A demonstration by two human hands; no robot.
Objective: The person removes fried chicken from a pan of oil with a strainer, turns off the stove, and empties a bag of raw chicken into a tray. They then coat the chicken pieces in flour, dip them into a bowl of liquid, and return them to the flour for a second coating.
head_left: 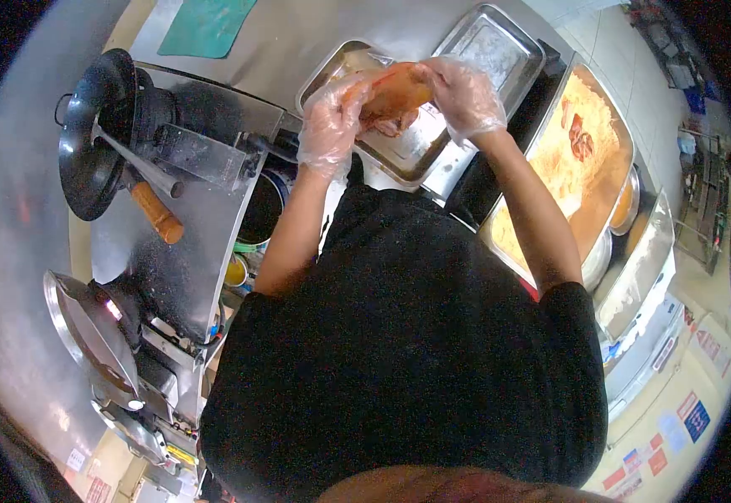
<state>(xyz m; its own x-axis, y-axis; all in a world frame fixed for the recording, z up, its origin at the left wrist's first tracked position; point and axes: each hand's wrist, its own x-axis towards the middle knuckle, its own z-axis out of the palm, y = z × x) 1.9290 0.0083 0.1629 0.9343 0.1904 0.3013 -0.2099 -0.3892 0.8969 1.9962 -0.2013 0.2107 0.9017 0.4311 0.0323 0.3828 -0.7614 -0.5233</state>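
Both hands wear clear plastic gloves. My left hand (330, 120) and my right hand (468, 96) grip opposite ends of a piece of reddish-orange, sauce-coated meat (395, 92), fingers closed on it. The meat is held up over a rectangular metal tray (416, 174), whose inside shows in part beneath it. Behind my right hand is a second metal tray (487, 50). To the right, a large pan of pale yellow breading (550, 180) has a few reddish pieces (581, 141) lying on top.
At the left, a black wok (80, 159) holds a ladle (143, 163) with a wooden handle. A lidded pan (88, 335) sits lower left. A green cloth (206, 27) lies on the steel counter. Beyond the breading pan stand bowls and another tray (638, 272).
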